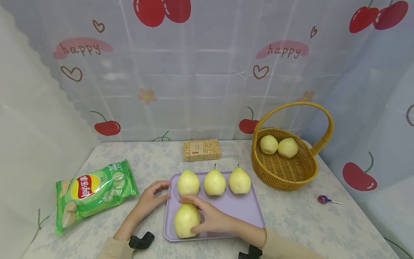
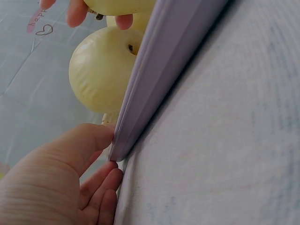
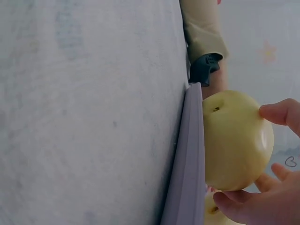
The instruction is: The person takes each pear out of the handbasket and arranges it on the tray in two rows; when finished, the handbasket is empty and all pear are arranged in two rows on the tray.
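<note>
My right hand (image 1: 215, 217) holds a pale yellow pear (image 1: 187, 221) at the front left of the lilac tray (image 1: 233, 212). In the right wrist view this pear (image 3: 239, 145) sits behind the tray's rim, with fingertips against two of its sides. My left hand (image 1: 152, 198) touches the tray's left edge with thumb and fingertips. Up close in the left wrist view, the thumb and fingers of that hand (image 2: 61, 173) meet the rim (image 2: 140, 98). A row along the tray's back has a left pear (image 1: 188, 182), a middle pear (image 1: 215, 182) and a right pear (image 1: 239, 181).
A wicker basket (image 1: 284, 183) with a tall handle stands at the back right, two pears (image 1: 268, 144) inside. Behind the tray lies a pack of yellow grains (image 1: 211, 149). A green Lay's chip bag (image 1: 97, 192) is on the left, a lollipop (image 1: 322, 199) on the right.
</note>
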`<state>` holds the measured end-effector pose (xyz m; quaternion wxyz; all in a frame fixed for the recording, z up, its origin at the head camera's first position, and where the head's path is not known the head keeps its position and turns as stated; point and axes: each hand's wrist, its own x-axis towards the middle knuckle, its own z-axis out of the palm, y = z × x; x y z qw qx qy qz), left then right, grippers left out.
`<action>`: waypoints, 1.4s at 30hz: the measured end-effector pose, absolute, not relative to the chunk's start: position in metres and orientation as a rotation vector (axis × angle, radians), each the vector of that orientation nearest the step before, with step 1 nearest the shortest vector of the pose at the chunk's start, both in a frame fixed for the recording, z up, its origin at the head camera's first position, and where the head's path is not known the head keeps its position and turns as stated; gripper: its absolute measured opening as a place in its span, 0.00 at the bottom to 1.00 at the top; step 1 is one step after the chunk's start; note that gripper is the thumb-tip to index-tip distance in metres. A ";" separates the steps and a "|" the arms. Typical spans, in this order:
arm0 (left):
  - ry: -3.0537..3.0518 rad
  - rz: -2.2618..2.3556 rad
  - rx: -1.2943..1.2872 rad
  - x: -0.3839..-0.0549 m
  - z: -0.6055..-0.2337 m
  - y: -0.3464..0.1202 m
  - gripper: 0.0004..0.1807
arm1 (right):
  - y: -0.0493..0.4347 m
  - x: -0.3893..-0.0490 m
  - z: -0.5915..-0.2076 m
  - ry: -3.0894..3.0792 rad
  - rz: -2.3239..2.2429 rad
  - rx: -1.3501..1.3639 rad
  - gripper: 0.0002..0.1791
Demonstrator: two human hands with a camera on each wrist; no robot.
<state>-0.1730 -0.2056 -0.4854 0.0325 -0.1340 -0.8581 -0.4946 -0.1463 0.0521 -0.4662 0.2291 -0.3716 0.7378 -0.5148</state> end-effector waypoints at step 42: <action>-2.629 -1.538 -0.406 -0.173 -0.486 -0.205 0.20 | 0.335 -0.303 -0.392 2.635 -2.095 -0.034 0.13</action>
